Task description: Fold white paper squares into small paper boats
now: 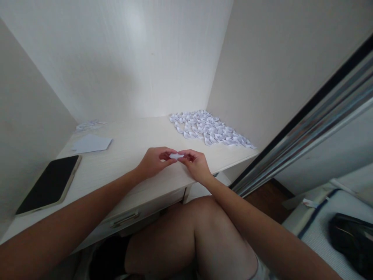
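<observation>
Between my two hands, just over the front edge of the white desk [131, 140], is a small piece of white paper [176, 156]. My left hand [157, 160] pinches its left end between thumb and fingers. The right end is pinched the same way by my right hand [196, 163]. Whether the paper is folded I cannot tell. Beyond my right hand, a spread of many small folded white paper pieces [210, 128] covers the back right of the desk.
At the left lie a stack of white paper sheets [93, 144] and a dark-screened phone or tablet [49, 184]. Thin white paper strips [89, 125] sit in the back left corner. A drawer handle [125, 220] juts out below the desktop. A black bag-like object [352, 241] rests at lower right.
</observation>
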`<action>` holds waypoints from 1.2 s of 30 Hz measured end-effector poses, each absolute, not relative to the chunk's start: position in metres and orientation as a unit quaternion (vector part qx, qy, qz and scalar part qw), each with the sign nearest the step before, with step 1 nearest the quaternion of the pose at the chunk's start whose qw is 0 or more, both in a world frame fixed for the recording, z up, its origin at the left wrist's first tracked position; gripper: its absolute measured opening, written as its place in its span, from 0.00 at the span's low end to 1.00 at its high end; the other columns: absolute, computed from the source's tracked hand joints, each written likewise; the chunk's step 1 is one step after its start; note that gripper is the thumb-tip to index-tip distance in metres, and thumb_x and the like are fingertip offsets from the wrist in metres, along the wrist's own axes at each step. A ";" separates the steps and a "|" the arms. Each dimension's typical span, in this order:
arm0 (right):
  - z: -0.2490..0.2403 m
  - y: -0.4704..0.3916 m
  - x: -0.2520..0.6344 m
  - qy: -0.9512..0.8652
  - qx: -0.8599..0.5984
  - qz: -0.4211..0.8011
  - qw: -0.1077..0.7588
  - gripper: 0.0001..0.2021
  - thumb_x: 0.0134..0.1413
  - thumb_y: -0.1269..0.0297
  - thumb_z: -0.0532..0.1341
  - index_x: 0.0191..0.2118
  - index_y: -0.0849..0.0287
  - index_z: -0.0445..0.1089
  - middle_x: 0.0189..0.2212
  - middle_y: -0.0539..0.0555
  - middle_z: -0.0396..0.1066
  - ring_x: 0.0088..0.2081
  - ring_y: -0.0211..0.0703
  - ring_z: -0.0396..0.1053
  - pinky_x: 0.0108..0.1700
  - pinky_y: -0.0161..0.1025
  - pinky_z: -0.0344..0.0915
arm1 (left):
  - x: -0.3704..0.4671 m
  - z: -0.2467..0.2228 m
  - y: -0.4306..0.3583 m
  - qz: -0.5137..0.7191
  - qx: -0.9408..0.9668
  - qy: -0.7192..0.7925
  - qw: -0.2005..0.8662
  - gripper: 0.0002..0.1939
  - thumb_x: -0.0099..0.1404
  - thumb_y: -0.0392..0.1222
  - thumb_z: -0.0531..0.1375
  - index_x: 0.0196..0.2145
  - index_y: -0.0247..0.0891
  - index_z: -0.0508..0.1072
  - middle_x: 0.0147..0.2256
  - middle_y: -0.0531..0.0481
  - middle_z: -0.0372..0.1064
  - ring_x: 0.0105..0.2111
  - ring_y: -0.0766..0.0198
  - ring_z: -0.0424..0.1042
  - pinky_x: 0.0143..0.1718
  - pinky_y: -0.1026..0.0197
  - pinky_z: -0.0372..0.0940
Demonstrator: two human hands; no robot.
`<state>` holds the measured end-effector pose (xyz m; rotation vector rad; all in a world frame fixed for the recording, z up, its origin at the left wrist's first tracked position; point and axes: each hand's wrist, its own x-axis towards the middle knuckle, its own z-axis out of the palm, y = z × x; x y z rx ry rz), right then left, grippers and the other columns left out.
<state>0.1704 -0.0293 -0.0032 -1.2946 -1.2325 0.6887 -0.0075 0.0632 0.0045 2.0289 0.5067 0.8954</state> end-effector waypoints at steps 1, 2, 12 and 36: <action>-0.001 -0.027 0.171 -0.537 -0.554 0.285 0.568 0.08 0.49 0.64 0.70 0.37 0.57 0.79 0.28 0.49 0.75 0.31 0.39 0.69 0.39 0.39 0.67 | -0.008 0.005 0.063 0.369 0.828 0.196 0.373 0.16 0.61 0.49 0.69 0.43 0.37 0.82 0.37 0.45 0.81 0.32 0.61 0.79 0.38 0.60 0.73; 0.001 -0.025 0.171 -0.548 -0.554 0.277 0.563 0.08 0.50 0.64 0.69 0.38 0.57 0.79 0.28 0.50 0.76 0.32 0.39 0.69 0.40 0.39 0.67 | -0.010 0.007 0.064 0.381 0.844 0.189 0.327 0.15 0.63 0.49 0.68 0.43 0.38 0.82 0.37 0.45 0.81 0.33 0.61 0.79 0.38 0.61 0.73; 0.046 0.016 0.175 -0.675 -0.517 0.230 0.473 0.04 0.56 0.66 0.68 0.38 0.56 0.79 0.33 0.52 0.77 0.33 0.39 0.71 0.38 0.38 0.66 | -0.018 0.014 0.075 0.449 0.812 0.282 0.246 0.13 0.66 0.50 0.66 0.43 0.42 0.83 0.35 0.48 0.81 0.32 0.63 0.78 0.35 0.64 0.69; 0.028 0.001 0.170 -0.608 -0.537 0.273 0.517 0.06 0.61 0.63 0.64 0.34 0.55 0.77 0.29 0.51 0.77 0.30 0.41 0.70 0.35 0.38 0.65 | -0.006 0.020 0.057 0.422 0.693 0.297 0.504 0.09 0.63 0.46 0.68 0.36 0.39 0.83 0.27 0.50 0.76 0.25 0.66 0.75 0.27 0.65 0.74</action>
